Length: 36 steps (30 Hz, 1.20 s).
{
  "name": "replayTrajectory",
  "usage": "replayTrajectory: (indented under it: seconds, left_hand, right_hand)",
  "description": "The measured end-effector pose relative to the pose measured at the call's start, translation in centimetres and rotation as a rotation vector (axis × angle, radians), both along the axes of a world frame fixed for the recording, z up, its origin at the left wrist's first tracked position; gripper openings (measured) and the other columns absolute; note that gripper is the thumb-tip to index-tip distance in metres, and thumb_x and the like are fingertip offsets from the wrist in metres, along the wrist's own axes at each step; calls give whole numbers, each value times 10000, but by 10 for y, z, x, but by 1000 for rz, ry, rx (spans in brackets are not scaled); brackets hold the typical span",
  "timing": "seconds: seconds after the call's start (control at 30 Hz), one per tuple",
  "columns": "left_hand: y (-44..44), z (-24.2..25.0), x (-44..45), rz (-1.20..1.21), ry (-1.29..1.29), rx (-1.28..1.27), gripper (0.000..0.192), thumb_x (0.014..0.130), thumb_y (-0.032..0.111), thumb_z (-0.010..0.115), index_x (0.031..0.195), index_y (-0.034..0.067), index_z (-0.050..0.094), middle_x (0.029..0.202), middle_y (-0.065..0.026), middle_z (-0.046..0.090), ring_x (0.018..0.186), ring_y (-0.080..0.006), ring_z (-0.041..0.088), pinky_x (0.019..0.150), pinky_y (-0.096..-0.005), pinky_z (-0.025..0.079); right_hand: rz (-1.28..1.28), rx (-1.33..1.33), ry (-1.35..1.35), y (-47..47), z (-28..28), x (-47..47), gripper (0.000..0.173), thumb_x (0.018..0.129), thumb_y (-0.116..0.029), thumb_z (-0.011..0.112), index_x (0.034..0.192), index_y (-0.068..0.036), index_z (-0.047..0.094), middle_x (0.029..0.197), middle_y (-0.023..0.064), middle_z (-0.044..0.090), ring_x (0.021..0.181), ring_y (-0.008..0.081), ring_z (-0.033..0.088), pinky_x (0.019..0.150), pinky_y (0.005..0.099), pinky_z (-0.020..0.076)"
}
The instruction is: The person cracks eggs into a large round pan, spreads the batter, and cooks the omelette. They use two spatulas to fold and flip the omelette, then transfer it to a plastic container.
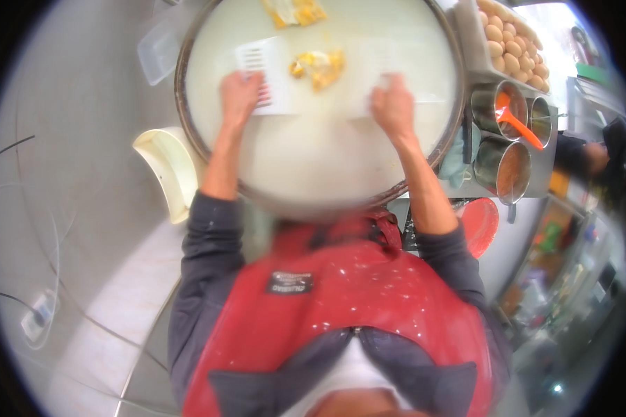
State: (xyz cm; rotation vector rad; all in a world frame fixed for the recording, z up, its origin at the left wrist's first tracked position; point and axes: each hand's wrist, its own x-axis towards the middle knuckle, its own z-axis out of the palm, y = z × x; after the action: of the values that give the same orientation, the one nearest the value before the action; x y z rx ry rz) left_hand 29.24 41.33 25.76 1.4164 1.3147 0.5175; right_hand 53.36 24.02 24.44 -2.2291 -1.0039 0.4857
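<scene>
A large round pan with a dark rim (183, 104) lies before me, its surface covered by a pale, whitish layer. My left hand (240, 96) grips a white slotted plastic scraper (276, 78) at the pan's left part. Near the right side, my right hand (394, 104) is closed around a similar white scraper (366, 73), blurred and faint against the pale surface. Between the two scrapers sits a torn yellow-and-white piece of food (321, 68), apparently egg. Farther up, another such piece (295, 11) lies near the pan's far edge.
Right of the pan stand a tray of eggs (511, 49) and metal pots (512, 169), one with an orange utensil (521, 125). A red dish (480, 227) is lower. At left are a cream plastic container (180, 167) and a clear tub (157, 52). Another person's hand (596, 157) shows far right.
</scene>
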Motion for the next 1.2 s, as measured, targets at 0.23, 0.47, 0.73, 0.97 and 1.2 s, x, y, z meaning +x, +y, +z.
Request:
replayTrajectory:
  seconds: [0.23, 0.47, 0.73, 0.97, 1.2]
  left_hand:
    - [-46, 24, 75, -56, -210, -169, 167, 864, 128, 600, 864, -36, 633, 701, -95, 636, 565, -154, 625, 504, -289, 541]
    - [-73, 49, 186, -261, -257, -46, 164, 842, 90, 533, 819, -36, 634, 676, -88, 627, 555, -150, 623, 498, -287, 545]
    - [-79, 50, 195, -183, -203, -19, 180, 829, 95, 527, 766, -42, 625, 643, -95, 618, 536, -146, 616, 481, -287, 536]
    - [-79, 57, 193, -167, -204, -1, 175, 844, 91, 536, 782, -38, 638, 664, -93, 629, 560, -153, 627, 497, -289, 538]
    - [27, 54, 32, 152, -123, 135, 212, 868, 135, 601, 824, -70, 633, 715, -131, 653, 587, -186, 652, 523, -314, 566]
  right_hand:
    - [136, 176, 39, -1, 38, 24, 317, 803, -166, 567, 1083, -24, 520, 751, 261, 629, 716, 465, 608, 651, 502, 512]
    - [83, -30, -403, -41, 97, 104, 220, 812, -147, 572, 986, -30, 504, 667, 252, 616, 653, 445, 626, 604, 528, 522]
    - [55, 53, -415, -53, 102, 126, 240, 826, -126, 547, 1037, -23, 496, 654, 247, 618, 606, 450, 614, 578, 543, 511]
    - [106, 61, -286, -56, 105, 111, 304, 832, -161, 569, 1100, -27, 519, 621, 271, 584, 599, 456, 600, 567, 541, 491]
    - [247, 262, -46, 48, 74, 111, 262, 832, -172, 575, 1043, -16, 570, 814, 214, 655, 746, 396, 633, 676, 454, 498]
